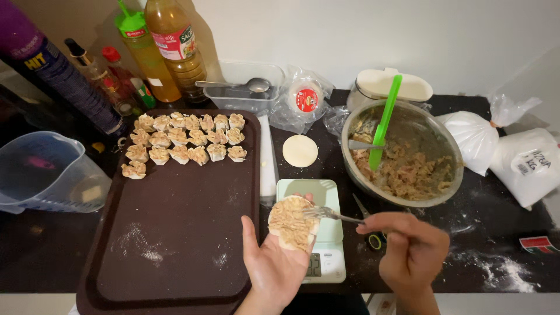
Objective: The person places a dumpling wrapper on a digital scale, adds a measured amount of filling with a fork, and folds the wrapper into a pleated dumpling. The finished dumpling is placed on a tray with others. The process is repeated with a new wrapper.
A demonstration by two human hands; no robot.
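Observation:
My left hand (274,262) lies palm up over a small kitchen scale (326,233) and cradles a round dumpling wrapper (291,223) spread with minced filling. My right hand (411,248) grips a metal fork (326,214), whose tines press on the filling. A metal bowl (350,169) of minced filling stands to the right, with a green spatula (384,119) leaning in it. One bare round wrapper (300,150) lies on the dark counter above the scale.
A dark brown tray (175,233) at left carries several folded dumplings (186,143) in rows at its far end. Oil bottles (172,46), a clear jug (46,172), a plastic tub with a spoon (248,87), a wrapper pack (304,99) and white flour bags (513,151) ring the counter.

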